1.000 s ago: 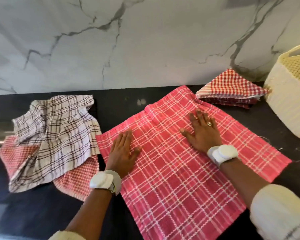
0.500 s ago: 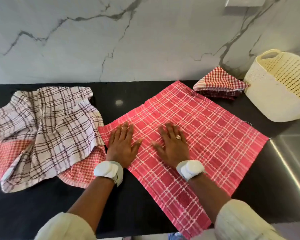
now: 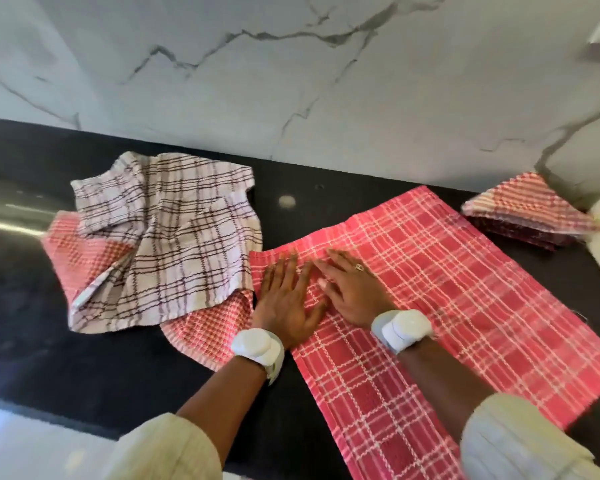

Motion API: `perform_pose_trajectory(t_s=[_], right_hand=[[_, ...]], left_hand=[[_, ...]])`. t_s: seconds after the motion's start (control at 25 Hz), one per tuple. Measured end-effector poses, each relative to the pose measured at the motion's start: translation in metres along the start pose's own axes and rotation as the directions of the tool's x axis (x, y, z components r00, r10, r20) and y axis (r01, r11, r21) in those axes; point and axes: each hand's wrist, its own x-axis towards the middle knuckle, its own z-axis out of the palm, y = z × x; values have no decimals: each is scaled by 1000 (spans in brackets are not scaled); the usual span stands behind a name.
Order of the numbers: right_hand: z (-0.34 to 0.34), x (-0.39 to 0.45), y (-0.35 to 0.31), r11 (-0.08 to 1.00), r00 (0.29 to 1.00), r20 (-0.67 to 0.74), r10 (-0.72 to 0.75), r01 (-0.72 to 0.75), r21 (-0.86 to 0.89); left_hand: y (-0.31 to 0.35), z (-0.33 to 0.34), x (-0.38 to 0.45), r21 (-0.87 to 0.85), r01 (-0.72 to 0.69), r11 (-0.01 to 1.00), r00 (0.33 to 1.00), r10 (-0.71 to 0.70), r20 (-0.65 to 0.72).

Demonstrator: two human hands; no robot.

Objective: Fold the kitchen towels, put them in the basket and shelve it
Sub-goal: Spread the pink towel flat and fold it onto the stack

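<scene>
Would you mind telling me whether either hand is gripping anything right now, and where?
Nothing is gripped. The left hand and right hand lie flat, fingers straight, on the left corner area of the spread red plaid towel.

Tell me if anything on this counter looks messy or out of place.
Only the unfolded pile: a brown-checked towel lies crumpled over a red gingham towel at the left. The red plaid towel lies flat under both hands, and the folded stack looks tidy.
</scene>
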Motion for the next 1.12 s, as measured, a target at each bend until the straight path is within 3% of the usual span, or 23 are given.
perform_pose_trajectory(t_s=[0.12,0.24,0.32,0.4,0.48,0.6,0.68,0.76,0.84,0.92,0.96,1.04,1.12], right_hand=[[2,18,38,988,994,41,-102,106,-115],[-10,26,102,991,1000,6,1,0,-134],[-26,35,141,987,994,36,104,-99,-128],[-38,40,152,991,992,83,98,-90,-102],[-37,39,131,999,998,55,-11,13,-30],[-33,34,120,997,997,22,-74,74,26],[-30,30,142,997,998,-10,-58,58,-47],[-36,36,184,994,999,-20,51,-52,-95],[-47,55,208,964,967,28,252,-249,-93],[-60,65,196,927,926,44,375,-375,-19],[-61,63,176,929,930,4,368,-368,38],[-57,41,124,951,947,-142,289,-267,160],[-45,2,72,943,936,-236,263,-198,267]], left_hand=[[2,-6,0,-6,34,999,999,-34,-14],[-1,-5,-2,16,35,999,999,-35,10],[8,-10,2,9,137,991,991,-137,4],[32,-18,25,8,226,974,969,-224,-100],[62,-21,51,-70,221,973,946,-231,-229],[90,-6,80,-148,203,968,967,-222,-123],[90,10,78,-56,255,965,962,-259,-90],[90,13,80,-19,260,965,958,-261,-120],[87,12,85,-2,276,961,955,-274,-116],[91,8,89,-8,274,962,959,-274,-70],[93,4,88,-59,258,964,963,-261,-70],[90,-7,78,-168,212,963,951,-243,-190],[73,-15,62,-130,218,967,903,-251,-348]])
